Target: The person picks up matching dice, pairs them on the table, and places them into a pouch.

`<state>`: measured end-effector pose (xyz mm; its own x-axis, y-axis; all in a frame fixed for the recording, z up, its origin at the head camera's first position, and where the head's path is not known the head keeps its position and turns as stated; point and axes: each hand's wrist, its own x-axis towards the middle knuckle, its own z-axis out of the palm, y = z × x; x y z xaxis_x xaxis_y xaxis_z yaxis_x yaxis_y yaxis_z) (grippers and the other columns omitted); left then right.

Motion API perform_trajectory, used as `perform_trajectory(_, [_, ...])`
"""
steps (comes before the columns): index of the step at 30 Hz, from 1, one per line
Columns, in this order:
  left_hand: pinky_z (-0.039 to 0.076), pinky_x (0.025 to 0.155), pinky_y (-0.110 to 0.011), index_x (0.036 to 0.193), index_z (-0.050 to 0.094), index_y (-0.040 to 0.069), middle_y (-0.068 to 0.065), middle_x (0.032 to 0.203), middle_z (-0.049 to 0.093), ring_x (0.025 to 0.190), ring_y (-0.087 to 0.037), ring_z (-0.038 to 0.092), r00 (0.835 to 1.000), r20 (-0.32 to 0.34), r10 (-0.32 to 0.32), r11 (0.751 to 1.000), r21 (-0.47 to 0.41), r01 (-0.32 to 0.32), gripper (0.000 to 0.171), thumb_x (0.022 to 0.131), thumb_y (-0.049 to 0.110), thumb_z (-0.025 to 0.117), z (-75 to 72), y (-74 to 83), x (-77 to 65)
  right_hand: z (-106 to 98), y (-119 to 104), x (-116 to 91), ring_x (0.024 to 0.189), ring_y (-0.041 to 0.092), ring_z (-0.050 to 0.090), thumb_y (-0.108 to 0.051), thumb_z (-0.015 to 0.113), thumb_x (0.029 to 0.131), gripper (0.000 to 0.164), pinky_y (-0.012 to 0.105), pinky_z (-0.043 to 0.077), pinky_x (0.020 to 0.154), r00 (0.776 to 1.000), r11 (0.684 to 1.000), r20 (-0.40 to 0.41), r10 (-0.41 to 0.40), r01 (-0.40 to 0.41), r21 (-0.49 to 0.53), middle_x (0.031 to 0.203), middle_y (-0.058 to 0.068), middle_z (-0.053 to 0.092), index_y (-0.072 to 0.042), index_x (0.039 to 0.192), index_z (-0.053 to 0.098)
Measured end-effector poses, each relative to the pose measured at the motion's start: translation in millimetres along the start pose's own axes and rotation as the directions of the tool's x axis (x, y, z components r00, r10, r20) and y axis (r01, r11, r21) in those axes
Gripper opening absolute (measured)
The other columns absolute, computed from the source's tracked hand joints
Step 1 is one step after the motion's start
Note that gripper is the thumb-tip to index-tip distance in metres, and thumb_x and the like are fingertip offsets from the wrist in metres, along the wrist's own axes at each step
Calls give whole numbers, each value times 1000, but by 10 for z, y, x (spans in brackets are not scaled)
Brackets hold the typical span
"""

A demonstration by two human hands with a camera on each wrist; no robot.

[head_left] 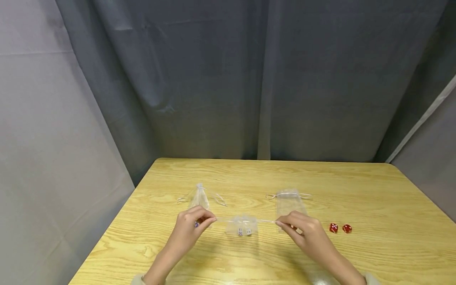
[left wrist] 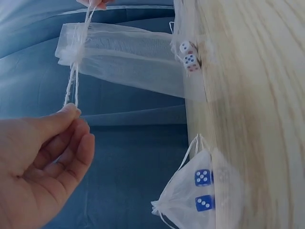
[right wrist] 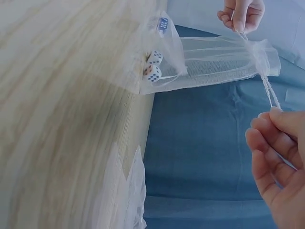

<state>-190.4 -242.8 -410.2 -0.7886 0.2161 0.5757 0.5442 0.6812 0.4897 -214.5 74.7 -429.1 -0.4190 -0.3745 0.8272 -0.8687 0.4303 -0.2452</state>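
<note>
Between my hands stands a sheer white drawstring bag (head_left: 242,227), its neck gathered at the cords. Two white dice (left wrist: 190,62) lie at its bottom, by the tabletop. My left hand (head_left: 194,225) pinches the drawstring on one side between thumb and forefinger. The cord on the opposite side is pinched by my right hand (head_left: 306,231); in the right wrist view that drawstring (right wrist: 268,90) runs taut from the neck to the fingertips. Behind my left hand sits a second drawstring bag (head_left: 199,196), gathered at the top, with two blue dice (left wrist: 203,177) inside.
A third sheer bag (head_left: 290,202) lies flat behind my right hand, its cords spread to both sides. Two red dice (head_left: 333,228) rest on the wooden table (head_left: 374,190) to the right. Grey curtains (head_left: 213,79) hang beyond the table's back edge.
</note>
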Motion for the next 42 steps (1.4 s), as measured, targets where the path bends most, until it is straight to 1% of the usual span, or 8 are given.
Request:
perform_trajectory(12, [50,57,-11,82,69,9,6,75,61,65,2,53,998,-63,3,994,106,4,5,86,7,73,-31,-38,11,-62,28,-1,61,-5,50,11,76,72,28,4,43,49,1000,1000,-18,17,-17,-10,72,-7,68,-14,86,74])
perform_trajectory(20, [52,57,-14,85,67,6,2,78,61,69,-3,57,989,-118,-84,996,20,87,5,89,4,69,21,-24,27,-41,22,-38,60,-5,45,15,73,71,28,7,39,51,987,993,-111,114,-109,49,67,-5,65,-11,82,73])
perform_trajectory(23, [51,56,-12,86,65,6,1,80,60,69,-4,57,992,-120,-48,995,85,58,5,90,4,68,37,-35,19,-35,6,-53,60,-5,46,15,71,74,29,8,40,53,975,984,-139,174,-167,65,67,-5,66,-13,81,73])
perform_trajectory(26, [50,57,-10,86,63,6,1,81,59,70,-4,57,990,-127,58,975,222,-29,8,88,1,69,47,-60,19,-31,-28,-63,60,-4,51,14,70,77,29,10,45,57,955,966,-157,252,-240,95,67,-6,66,-14,81,73])
perform_trajectory(30, [55,65,-14,88,62,5,-1,84,60,75,-9,59,960,-133,245,883,440,-164,11,84,0,71,44,-114,45,-20,-98,-50,60,3,57,10,68,83,22,15,50,57,891,894,-144,431,-399,206,67,-5,66,-11,81,73])
perform_trajectory(34, [57,70,-21,92,63,2,-5,89,62,81,-15,59,917,-121,380,793,553,-256,18,79,-8,69,26,-191,72,-6,-161,-19,59,10,59,-3,66,91,10,22,50,54,757,731,-68,650,-597,331,67,-6,65,-5,83,72])
perform_trajectory(38, [57,71,-23,96,64,-1,-8,92,62,83,-18,59,883,-104,457,748,583,-318,30,72,-19,66,17,-259,87,14,-192,-6,58,12,56,-10,64,95,15,25,50,54,653,610,-17,757,-696,378,65,-6,64,0,85,71])
perform_trajectory(42, [56,70,-21,96,65,-1,-8,91,63,83,-18,58,869,-103,484,735,586,-340,33,71,-21,68,20,-294,99,38,-208,-16,59,13,57,-12,64,95,16,24,52,56,613,573,-23,790,-723,385,65,-6,64,0,86,70])
